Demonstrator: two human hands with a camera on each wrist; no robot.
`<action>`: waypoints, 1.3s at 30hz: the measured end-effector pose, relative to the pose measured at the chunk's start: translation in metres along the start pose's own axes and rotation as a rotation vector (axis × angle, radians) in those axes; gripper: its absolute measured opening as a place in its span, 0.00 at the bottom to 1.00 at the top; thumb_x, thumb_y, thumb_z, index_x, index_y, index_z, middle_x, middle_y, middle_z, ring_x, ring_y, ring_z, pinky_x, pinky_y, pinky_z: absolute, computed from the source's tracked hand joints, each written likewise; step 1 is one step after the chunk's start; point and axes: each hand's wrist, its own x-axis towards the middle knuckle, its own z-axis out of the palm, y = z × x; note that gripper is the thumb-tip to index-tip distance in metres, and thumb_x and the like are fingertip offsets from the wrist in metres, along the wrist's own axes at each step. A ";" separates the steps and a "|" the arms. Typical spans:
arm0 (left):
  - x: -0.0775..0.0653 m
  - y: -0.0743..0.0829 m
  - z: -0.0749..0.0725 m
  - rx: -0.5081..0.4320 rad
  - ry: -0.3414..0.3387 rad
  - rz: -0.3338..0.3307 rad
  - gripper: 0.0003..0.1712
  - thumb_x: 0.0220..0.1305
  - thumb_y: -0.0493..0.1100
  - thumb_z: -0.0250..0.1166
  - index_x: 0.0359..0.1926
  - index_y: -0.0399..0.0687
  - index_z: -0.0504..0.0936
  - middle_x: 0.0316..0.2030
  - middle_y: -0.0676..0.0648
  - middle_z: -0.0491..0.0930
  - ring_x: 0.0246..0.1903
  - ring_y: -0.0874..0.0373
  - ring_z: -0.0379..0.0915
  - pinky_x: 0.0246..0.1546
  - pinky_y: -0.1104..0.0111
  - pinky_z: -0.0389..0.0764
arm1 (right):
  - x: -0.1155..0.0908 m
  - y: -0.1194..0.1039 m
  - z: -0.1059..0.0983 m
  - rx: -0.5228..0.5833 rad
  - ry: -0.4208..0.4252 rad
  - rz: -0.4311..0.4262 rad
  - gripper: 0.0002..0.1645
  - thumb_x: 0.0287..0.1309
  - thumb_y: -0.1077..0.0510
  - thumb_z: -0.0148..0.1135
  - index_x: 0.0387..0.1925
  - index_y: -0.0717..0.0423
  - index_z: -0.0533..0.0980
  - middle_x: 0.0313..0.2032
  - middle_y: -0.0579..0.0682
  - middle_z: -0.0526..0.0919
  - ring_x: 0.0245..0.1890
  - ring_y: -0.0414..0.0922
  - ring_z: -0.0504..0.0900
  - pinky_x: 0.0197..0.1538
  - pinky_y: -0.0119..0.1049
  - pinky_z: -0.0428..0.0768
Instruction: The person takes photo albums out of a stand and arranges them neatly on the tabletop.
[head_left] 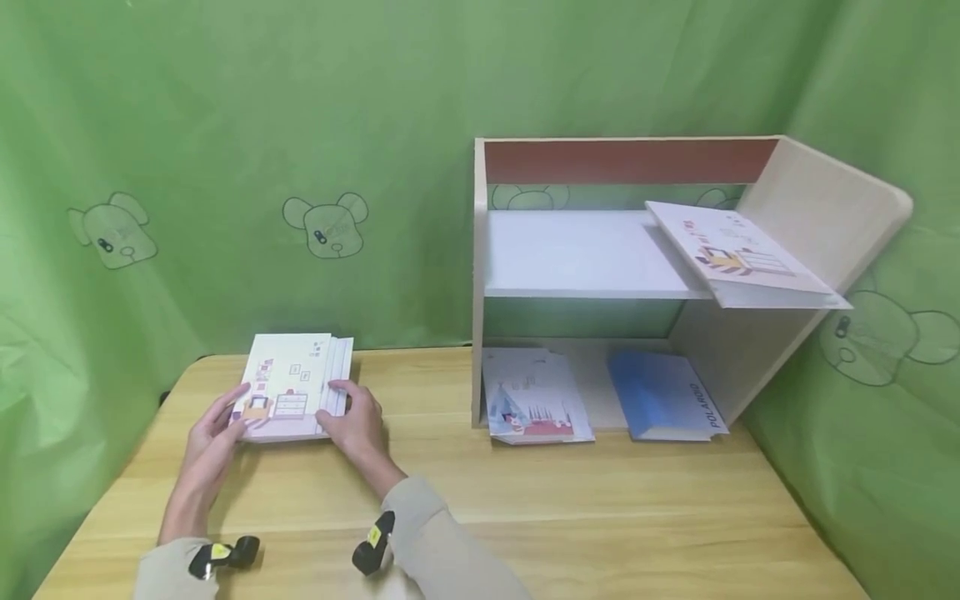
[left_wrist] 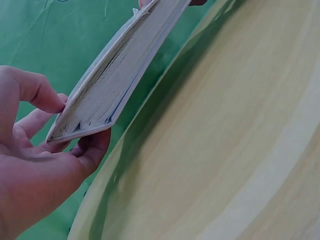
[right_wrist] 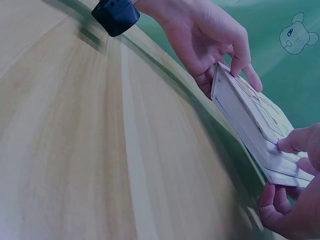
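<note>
A white book [head_left: 281, 379] with a drawn room on its cover is held above the left part of the table. My left hand [head_left: 212, 446] grips its left side, thumb and fingers on the cover and other fingers underneath in the left wrist view. My right hand [head_left: 356, 421] holds the right edge, where pale layers step out beyond the cover; I cannot tell whether these are pages or more books. In the right wrist view the book's thick edge [right_wrist: 242, 122] faces the camera, tilted, with both hands around its ends.
A two-tier shelf [head_left: 480, 283] stands on the wooden table [head_left: 600, 517] at right. A white book [head_left: 742, 250] leans on its upper tier, overhanging the front. Below lie an illustrated book [head_left: 532, 392] and a blue POLAROID book [head_left: 663, 392]. Green curtain [head_left: 375, 100] surrounds the table.
</note>
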 end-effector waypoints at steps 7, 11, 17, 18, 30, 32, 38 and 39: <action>0.001 -0.001 0.001 0.002 -0.004 -0.030 0.42 0.70 0.26 0.45 0.82 0.53 0.51 0.81 0.36 0.35 0.78 0.39 0.39 0.72 0.73 0.60 | 0.000 0.004 0.003 -0.016 -0.006 0.050 0.32 0.46 0.57 0.79 0.56 0.38 0.83 0.52 0.46 0.83 0.52 0.47 0.81 0.50 0.39 0.83; 0.003 -0.003 0.002 0.006 0.002 -0.039 0.41 0.70 0.26 0.45 0.81 0.51 0.51 0.81 0.37 0.37 0.79 0.41 0.39 0.74 0.71 0.58 | 0.001 0.005 0.002 -0.011 -0.006 0.055 0.31 0.47 0.57 0.79 0.56 0.39 0.84 0.55 0.48 0.83 0.56 0.49 0.81 0.54 0.42 0.83; 0.008 -0.007 0.006 0.002 -0.002 -0.068 0.41 0.70 0.26 0.46 0.81 0.47 0.50 0.81 0.40 0.38 0.79 0.44 0.37 0.76 0.69 0.53 | 0.003 0.009 0.000 -0.007 -0.018 0.063 0.29 0.49 0.57 0.77 0.56 0.42 0.84 0.55 0.49 0.83 0.60 0.50 0.79 0.61 0.44 0.81; 0.009 -0.008 0.006 0.003 -0.003 -0.071 0.41 0.70 0.26 0.45 0.81 0.46 0.50 0.81 0.39 0.38 0.79 0.44 0.37 0.76 0.68 0.52 | 0.003 0.010 0.000 -0.006 -0.022 0.059 0.29 0.50 0.58 0.77 0.56 0.43 0.84 0.55 0.49 0.83 0.60 0.50 0.79 0.61 0.44 0.80; 0.012 -0.010 0.003 0.038 -0.019 -0.119 0.39 0.73 0.29 0.45 0.81 0.49 0.49 0.81 0.41 0.35 0.79 0.45 0.34 0.78 0.62 0.47 | 0.008 0.012 0.003 -0.066 -0.020 0.061 0.26 0.48 0.56 0.78 0.53 0.43 0.86 0.52 0.50 0.83 0.56 0.51 0.81 0.57 0.44 0.82; 0.012 -0.011 0.002 0.040 -0.021 -0.120 0.39 0.73 0.29 0.45 0.81 0.49 0.49 0.81 0.42 0.35 0.79 0.45 0.34 0.78 0.62 0.47 | 0.009 0.013 0.004 -0.068 -0.020 0.063 0.25 0.48 0.56 0.79 0.52 0.43 0.87 0.53 0.50 0.83 0.58 0.51 0.80 0.58 0.44 0.82; 0.011 -0.012 0.001 0.023 -0.019 -0.120 0.38 0.72 0.28 0.45 0.81 0.45 0.49 0.81 0.40 0.35 0.79 0.43 0.34 0.78 0.62 0.48 | 0.010 0.013 0.007 -0.076 -0.022 0.061 0.24 0.48 0.55 0.79 0.51 0.44 0.87 0.52 0.50 0.82 0.55 0.51 0.80 0.57 0.43 0.82; 0.011 -0.012 0.000 0.024 -0.020 -0.120 0.38 0.72 0.28 0.45 0.81 0.45 0.49 0.81 0.40 0.35 0.79 0.43 0.35 0.78 0.62 0.48 | 0.010 0.013 0.008 -0.081 -0.021 0.057 0.24 0.48 0.55 0.79 0.51 0.45 0.87 0.51 0.49 0.82 0.54 0.50 0.81 0.56 0.42 0.82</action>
